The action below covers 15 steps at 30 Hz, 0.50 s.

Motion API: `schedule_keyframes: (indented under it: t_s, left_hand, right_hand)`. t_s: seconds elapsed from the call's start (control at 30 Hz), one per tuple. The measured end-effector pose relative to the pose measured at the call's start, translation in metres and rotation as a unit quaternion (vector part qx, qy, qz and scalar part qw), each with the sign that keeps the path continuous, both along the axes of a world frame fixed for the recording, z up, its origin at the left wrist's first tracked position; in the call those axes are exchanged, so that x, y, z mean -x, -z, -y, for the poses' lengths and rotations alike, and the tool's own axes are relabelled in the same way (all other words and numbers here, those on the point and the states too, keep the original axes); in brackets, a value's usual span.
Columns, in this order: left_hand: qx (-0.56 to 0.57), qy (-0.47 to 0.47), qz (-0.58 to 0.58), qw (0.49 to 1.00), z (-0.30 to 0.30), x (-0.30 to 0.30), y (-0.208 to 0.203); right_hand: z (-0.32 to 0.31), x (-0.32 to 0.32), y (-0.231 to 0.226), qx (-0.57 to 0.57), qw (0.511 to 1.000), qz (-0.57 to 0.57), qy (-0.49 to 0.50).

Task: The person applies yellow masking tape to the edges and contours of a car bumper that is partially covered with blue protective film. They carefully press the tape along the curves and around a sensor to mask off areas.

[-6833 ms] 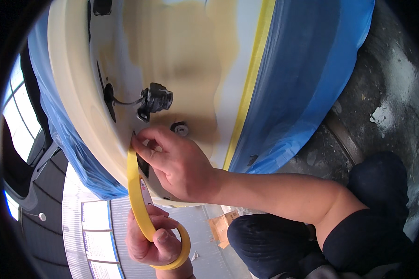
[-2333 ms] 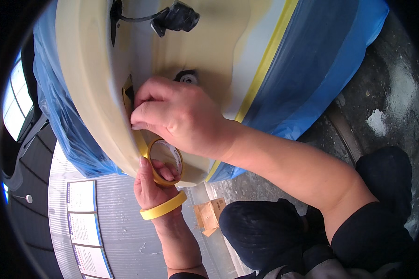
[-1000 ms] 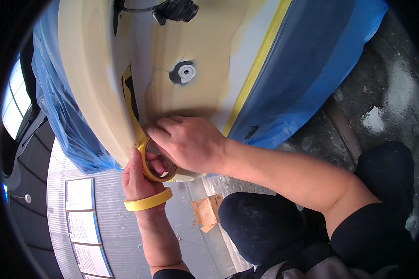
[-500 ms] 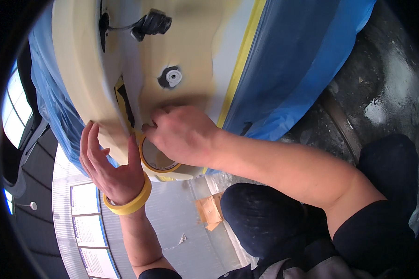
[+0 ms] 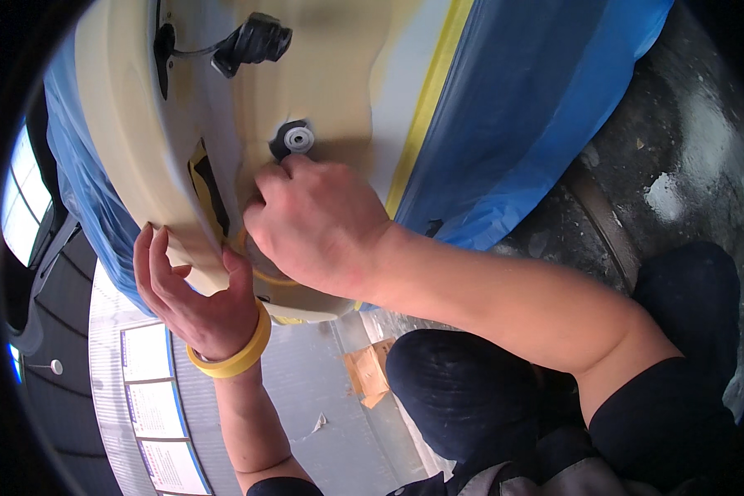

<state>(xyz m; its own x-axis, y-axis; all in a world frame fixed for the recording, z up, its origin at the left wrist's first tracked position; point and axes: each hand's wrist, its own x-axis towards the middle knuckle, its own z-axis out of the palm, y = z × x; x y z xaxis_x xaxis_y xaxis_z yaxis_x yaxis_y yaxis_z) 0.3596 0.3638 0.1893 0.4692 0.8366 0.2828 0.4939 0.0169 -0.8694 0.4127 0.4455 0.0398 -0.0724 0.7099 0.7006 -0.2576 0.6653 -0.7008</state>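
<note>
Cream panel (image 5: pixel 124 124) meets half-open left hand (image 5: pixel 207 314); right hand (image 5: pixel 318 227) curls over yellow tape (image 5: pixel 271 279).

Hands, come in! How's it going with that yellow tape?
Left hand spread against the panel, tape ring round its wrist. Right hand over a second roll, grip unclear. That hand blocks most of the roll from view.

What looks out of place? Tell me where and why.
The black piece at top hangs by its cable from the beige panel, apparently unmounted. A yellow tape roll circles the left hand's wrist, bracelet-like. The bright floor patch at right could be a spill or glare; I can't tell.
</note>
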Motion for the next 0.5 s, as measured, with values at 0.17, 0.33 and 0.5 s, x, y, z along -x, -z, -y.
schedule_keyframes:
  t_s: [0.17, 0.33, 0.5]
  left_hand:
    - [-0.004, 0.000, -0.005, 1.000, 0.001, 0.004, 0.001]
    - [0.001, -0.005, -0.051, 0.999, 0.003, 0.001, 0.003]
    - [0.027, -0.015, -0.040, 0.999, 0.007, -0.003, 0.001]
  right_hand:
    - [-0.005, -0.023, -0.002, 0.018, 0.995, 0.094, -0.039]
    - [-0.005, -0.026, -0.010, 0.037, 0.992, 0.102, -0.065]
    - [-0.001, -0.015, -0.012, 0.029, 0.998, 0.053, -0.012]
